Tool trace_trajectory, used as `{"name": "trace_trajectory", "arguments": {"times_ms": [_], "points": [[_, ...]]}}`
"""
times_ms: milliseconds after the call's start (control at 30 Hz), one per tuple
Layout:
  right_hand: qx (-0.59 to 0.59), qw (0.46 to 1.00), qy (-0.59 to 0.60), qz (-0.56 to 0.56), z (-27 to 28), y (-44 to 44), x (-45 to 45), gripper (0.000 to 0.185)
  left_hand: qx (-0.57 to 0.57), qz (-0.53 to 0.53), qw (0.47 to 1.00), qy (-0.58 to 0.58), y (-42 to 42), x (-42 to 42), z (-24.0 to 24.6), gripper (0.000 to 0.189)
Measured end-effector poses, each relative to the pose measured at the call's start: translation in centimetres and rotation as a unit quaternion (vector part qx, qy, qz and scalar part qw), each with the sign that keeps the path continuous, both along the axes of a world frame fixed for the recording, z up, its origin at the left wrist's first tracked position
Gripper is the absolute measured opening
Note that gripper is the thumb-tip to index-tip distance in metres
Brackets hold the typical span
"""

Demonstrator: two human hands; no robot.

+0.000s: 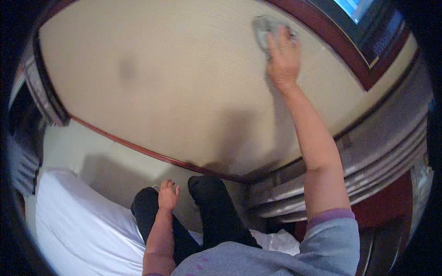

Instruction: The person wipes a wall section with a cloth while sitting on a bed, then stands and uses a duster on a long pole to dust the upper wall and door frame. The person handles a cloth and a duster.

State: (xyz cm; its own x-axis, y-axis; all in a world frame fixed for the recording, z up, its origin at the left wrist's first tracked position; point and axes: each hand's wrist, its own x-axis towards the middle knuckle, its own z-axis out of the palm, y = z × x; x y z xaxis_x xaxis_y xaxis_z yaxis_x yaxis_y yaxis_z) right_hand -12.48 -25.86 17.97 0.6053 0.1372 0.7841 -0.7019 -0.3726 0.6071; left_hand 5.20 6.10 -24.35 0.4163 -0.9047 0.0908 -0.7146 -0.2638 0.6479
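My right hand (pixel 286 63) is stretched far up and forward, pressing a crumpled grey-white cloth (pixel 263 32) flat against a beige textured wall (pixel 179 69). Motion blurs both the cloth and the fingers. Lower down, my left hand (pixel 168 195) hangs by my dark-clad leg (pixel 146 203), fingers a little apart and nothing in them. My other leg (pixel 215 210) is just to its right.
A dark red frame (pixel 345 57) around a dark panel with a bright blue patch borders the wall at upper right. Ridged grey-brown moulding (pixel 380 151) runs along the right. White bedding (pixel 86 224) lies at left. A thin reddish strip (pixel 138 147) edges the wall's bottom.
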Motion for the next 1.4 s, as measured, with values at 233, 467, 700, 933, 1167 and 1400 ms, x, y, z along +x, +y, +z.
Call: {"name": "trace_trajectory", "arguments": {"times_ms": [233, 467, 700, 933, 1167, 1400], "points": [[0.159, 0.961, 0.218, 0.062, -9.8, 1.4, -1.8, 0.039, -0.038, -0.005, 0.999, -0.015, 0.1, -0.1, 0.5, 0.024], [0.150, 0.943, 0.294, 0.037, -8.1, 2.2, -3.9, 0.037, -0.076, -0.022, 0.997, -0.006, 1.7, 0.6, 0.1, 0.022], [0.013, 0.986, 0.163, -0.045, 4.0, 1.5, -11.7, 0.040, -0.023, -0.031, 0.999, -0.019, 1.4, -0.1, 0.7, 0.022], [0.062, 0.995, -0.042, 0.065, -0.5, 2.2, -9.7, 0.030, 0.031, -0.043, 0.998, -0.042, 1.1, -0.6, 0.1, 0.024], [0.117, 0.983, 0.079, 0.118, -5.9, 1.6, -11.0, 0.033, 0.042, -0.079, 0.994, -0.059, 0.8, -0.5, -0.2, 0.025], [0.136, 0.984, 0.101, 0.057, -12.9, 0.9, -11.4, 0.039, 0.034, -0.087, 0.993, -0.072, 1.3, -0.7, 0.6, 0.025]]}}
